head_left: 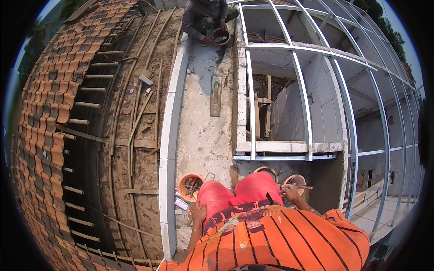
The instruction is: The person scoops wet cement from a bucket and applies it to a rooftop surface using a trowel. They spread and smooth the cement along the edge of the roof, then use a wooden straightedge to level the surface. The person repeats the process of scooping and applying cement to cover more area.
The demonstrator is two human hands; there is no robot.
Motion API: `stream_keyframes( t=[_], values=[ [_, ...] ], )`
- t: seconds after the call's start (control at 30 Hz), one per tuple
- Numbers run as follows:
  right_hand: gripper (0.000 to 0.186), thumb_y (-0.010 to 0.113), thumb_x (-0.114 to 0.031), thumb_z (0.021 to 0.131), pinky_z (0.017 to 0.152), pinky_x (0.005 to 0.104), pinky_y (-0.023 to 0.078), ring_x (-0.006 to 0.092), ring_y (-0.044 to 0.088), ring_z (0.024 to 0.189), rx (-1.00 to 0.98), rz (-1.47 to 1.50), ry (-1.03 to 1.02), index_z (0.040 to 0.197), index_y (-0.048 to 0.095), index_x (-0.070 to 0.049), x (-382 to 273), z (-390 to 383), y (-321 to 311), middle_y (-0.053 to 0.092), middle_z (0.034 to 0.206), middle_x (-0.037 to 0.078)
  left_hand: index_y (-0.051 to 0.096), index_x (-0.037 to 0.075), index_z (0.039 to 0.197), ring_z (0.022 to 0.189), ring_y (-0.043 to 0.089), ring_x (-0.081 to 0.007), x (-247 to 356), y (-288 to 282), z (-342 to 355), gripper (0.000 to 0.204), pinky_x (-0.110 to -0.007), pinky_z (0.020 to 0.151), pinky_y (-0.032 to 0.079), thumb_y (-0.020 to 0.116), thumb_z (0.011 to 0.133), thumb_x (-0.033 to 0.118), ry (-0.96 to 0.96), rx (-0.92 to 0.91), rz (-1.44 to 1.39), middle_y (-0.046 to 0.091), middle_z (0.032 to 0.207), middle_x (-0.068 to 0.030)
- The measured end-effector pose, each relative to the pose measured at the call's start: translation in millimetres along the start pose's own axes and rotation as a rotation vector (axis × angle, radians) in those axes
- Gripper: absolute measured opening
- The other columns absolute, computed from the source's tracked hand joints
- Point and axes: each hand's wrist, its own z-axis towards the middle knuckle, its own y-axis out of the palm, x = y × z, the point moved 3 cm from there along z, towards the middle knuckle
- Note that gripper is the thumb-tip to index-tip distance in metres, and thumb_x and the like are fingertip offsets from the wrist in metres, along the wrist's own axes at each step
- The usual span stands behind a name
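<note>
I sit or squat on a narrow concrete ledge [199, 135], my knees covered by red trousers [253, 184]. Against the outer side of my left thigh lies my left hand [197, 212], its fingers stretched out and holding nothing I can see. An orange bucket [186, 187] with tools in it stands just ahead of that hand. My right hand [290, 193] is beside my right knee, at the near rim of another bucket [294, 179]. A stick-like handle [304, 186] juts from this bucket, apart from my fingers. A further bucket [266, 170] is partly hidden behind my knee.
A long plastering float [216, 101] lies on the ledge ahead. Beyond it, a person [205, 20] crouches with a dark bucket [221, 37]. A low white block wall [169, 122] borders the left, before a tiled roof [49, 95]. Metal framing [300, 97] spans open rooms at right.
</note>
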Motion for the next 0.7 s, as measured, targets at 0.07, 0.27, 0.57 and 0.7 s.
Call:
stream_keyframes(
  t=[0.07, 0.27, 0.57, 0.7],
  values=[
    [0.027, 0.055, -0.005, 0.084, 0.056, 0.0290, 0.051, 0.0177, 0.065, 0.068, 0.003, -0.032, 0.010, 0.110, 0.057, 0.001, -22.9, 11.1, -1.7, 0.066, 0.084, 0.010, 0.045, 0.015, 0.139, 0.141, 0.022, -0.0341, 45.3, -28.4, 19.1, 0.058, -0.065, 0.108, 0.015, 0.048, 0.087, 0.041, 0.030, -0.101, -0.149, 0.034, 0.149, -0.0147],
    [0.026, 0.062, -0.009, 0.079, 0.068, 0.0279, 0.052, 0.0152, 0.065, 0.076, 0.027, -0.408, 0.018, 0.103, 0.066, 0.000, -48.0, 43.1, -13.4, 0.069, 0.085, 0.008, 0.050, 0.010, 0.133, 0.136, 0.033, -0.0331, 117.5, -62.7, 115.4, 0.053, -0.057, 0.107, 0.023, 0.050, 0.087, 0.037, 0.313, 0.092, -0.272, 0.044, 0.141, -0.0157],
    [0.027, 0.050, -0.003, 0.090, 0.062, 0.0350, 0.053, 0.0210, 0.065, 0.071, 0.143, -0.195, 0.275, 0.117, 0.053, -0.004, -184.0, 91.2, 65.1, 0.064, 0.090, 0.008, 0.052, 0.011, 0.132, 0.133, 0.038, -0.0333, 209.2, -168.2, 272.3, 0.055, -0.063, 0.110, 0.014, 0.055, 0.081, 0.032, 0.185, -0.148, 0.093, 0.044, 0.142, -0.0151],
    [0.025, 0.051, -0.005, 0.091, 0.063, 0.0314, 0.053, 0.0181, 0.065, 0.074, 0.015, -0.375, 0.412, 0.115, 0.055, -0.005, -254.2, 136.5, 157.4, 0.065, 0.093, 0.007, 0.048, 0.011, 0.135, 0.133, 0.038, -0.0343, 228.2, -207.2, 365.1, 0.061, -0.066, 0.109, 0.014, 0.058, 0.079, 0.032, 0.183, -0.275, 0.123, 0.045, 0.141, -0.0155]
  ],
)
